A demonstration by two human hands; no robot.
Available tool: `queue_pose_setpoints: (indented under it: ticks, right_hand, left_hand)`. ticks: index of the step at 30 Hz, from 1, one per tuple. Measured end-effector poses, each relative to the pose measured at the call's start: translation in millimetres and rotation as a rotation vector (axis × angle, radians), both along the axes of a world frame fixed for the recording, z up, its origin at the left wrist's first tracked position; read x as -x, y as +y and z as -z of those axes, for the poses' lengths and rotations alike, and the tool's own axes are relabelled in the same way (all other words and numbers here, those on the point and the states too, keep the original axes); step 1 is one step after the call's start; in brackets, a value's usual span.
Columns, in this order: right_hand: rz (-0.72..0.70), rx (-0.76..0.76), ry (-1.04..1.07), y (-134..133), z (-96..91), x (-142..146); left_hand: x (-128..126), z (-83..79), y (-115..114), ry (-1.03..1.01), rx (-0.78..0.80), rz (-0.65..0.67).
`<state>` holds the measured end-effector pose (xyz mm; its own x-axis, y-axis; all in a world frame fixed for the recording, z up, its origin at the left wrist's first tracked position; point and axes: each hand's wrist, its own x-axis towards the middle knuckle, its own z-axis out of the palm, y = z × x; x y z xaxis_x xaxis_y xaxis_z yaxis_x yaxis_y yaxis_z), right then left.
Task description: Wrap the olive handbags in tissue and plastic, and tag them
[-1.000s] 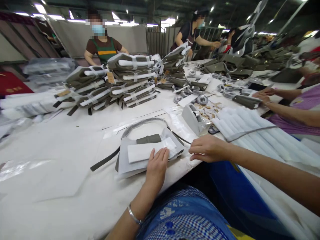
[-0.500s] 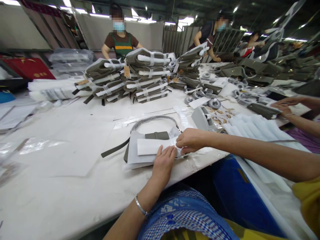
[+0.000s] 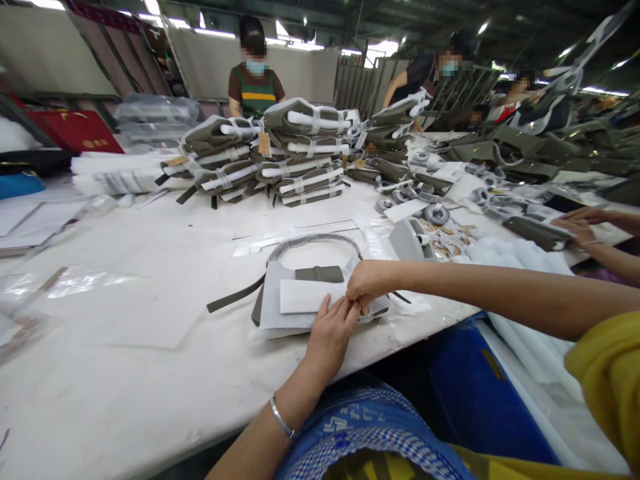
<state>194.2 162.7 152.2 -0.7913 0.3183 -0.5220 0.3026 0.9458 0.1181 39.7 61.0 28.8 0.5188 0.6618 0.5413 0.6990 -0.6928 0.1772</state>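
An olive-grey handbag (image 3: 257, 308) lies on the table, partly covered by a sheet of white paper (image 3: 271, 287). On top rests a folded white strip (image 3: 300, 297), and a wrapped handle (image 3: 300, 245) arches behind it. My left hand (image 3: 333, 330) presses down near the strip's right end, its fingers stretched out flat. Right beside those fingertips, my right hand (image 3: 373, 283) is closed in a pinch at the bag's right side. What it pinches is hidden behind the fingers. A loose dark strap (image 3: 235, 296) sticks out to the left.
Stacks of wrapped olive bags (image 3: 310, 143) stand across the table (image 3: 125, 287). Ring-shaped wrapped rolls (image 3: 436, 214) and a grey piece (image 3: 406, 240) lie to the right. A blue bin (image 3: 480, 387) sits below the edge. A co-worker's hands (image 3: 580, 223) are at far right.
My right hand has shifted a little left, against my left fingertips, uncovering a dark strap end at the bag's right. My left hand stays pressed on the bag. The view has turned slightly left.
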Motion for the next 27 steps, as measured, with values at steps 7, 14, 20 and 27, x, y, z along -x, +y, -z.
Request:
queue_pose_setpoints:
  ticks: [7, 14, 20, 27]
  right_hand:
    - [0.067, -0.008, 0.003, -0.5, 0.4, 0.9]
    - [0.093, -0.006, 0.036, -4.0, -2.6, 0.6]
    - [0.094, -0.008, -0.028, -1.7, -6.9, 5.7]
    - [0.103, -0.058, -0.116, 6.4, -2.9, 27.0]
  left_hand:
    - [3.2, -4.1, -2.2, 0.055, 0.000, 0.017]
    - [4.4, -1.8, -2.3, 0.082, -0.057, 0.004]
    - [3.2, 3.2, -0.9, 0.039, -0.077, 0.004]
    - [3.3, 3.9, -0.2, 0.053, -0.086, -0.001]
